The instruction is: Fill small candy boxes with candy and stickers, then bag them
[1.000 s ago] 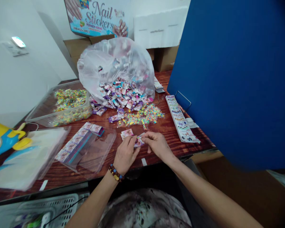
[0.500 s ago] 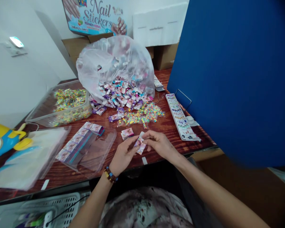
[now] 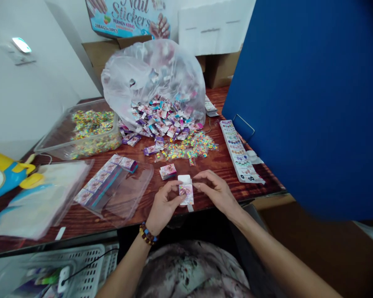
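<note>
Head view looks down on a reddish wooden bench (image 3: 211,165), with a small nail-sticker packet (image 3: 186,194) lying over its near edge area, just in front of the person's body. The left hand (image 3: 164,203), a beaded bracelet (image 3: 148,234) on its wrist, is curled almost closed and has the packet pinched at its left side. The right hand (image 3: 216,192) stands partly open, its fingers spread and reaching in just beside the packet's right edge; whether they touch it is hard to tell. The packet's long axis runs away from the person, nearly straight, with a white paper tab (image 3: 184,179) showing at its far end. The left hand is the nearer of the two. Just beyond the packet on the left sits a short stack of packets (image 3: 168,171). Further left of it lies a clear zip bag (image 3: 127,192) holding a row of packets. Straight ahead of it, past scattered candy-coloured bits (image 3: 189,147), a heap of packets (image 3: 158,120) spills from a clear plastic sack (image 3: 152,70). To its right runs a long strip of nail-sticker sheets (image 3: 239,151).
</note>
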{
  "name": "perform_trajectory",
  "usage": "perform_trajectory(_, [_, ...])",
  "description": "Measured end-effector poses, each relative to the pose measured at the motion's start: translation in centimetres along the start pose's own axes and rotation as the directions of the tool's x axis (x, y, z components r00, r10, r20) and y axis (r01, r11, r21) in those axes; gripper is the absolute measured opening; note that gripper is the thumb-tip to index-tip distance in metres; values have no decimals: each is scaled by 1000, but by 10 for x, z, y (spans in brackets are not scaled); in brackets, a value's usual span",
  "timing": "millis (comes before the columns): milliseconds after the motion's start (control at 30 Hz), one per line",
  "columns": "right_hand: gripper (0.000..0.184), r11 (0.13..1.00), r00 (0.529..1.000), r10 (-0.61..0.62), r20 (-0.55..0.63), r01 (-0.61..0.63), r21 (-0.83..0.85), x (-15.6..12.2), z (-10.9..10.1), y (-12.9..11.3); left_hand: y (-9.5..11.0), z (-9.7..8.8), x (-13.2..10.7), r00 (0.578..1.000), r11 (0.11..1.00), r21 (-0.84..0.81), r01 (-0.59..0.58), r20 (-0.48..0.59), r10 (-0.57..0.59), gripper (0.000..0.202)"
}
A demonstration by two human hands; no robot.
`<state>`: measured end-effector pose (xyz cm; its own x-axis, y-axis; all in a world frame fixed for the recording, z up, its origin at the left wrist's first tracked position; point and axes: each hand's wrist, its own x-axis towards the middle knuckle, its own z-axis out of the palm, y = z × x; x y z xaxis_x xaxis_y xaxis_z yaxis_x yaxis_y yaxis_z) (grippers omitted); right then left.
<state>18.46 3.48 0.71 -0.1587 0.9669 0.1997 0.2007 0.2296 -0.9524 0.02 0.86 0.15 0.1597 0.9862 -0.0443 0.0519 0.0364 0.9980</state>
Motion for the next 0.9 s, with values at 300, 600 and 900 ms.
perform_trajectory(300, [18, 994, 993, -6, 120, -7, 106, -11, 11, 3, 6, 1, -10, 998, 997, 54, -52, 39, 50, 31])
perform_trajectory(600, [20, 999, 992, -43, 123, 39, 35, -14, 0, -15, 12, 6, -17, 994, 997, -74, -7, 109, 15, 27])
perform_trajectory(900, [18, 950, 899, 224, 376, -288, 124, 7, -12, -37, 11, 5, -21, 991, 996, 4, -88, 103, 87, 23])
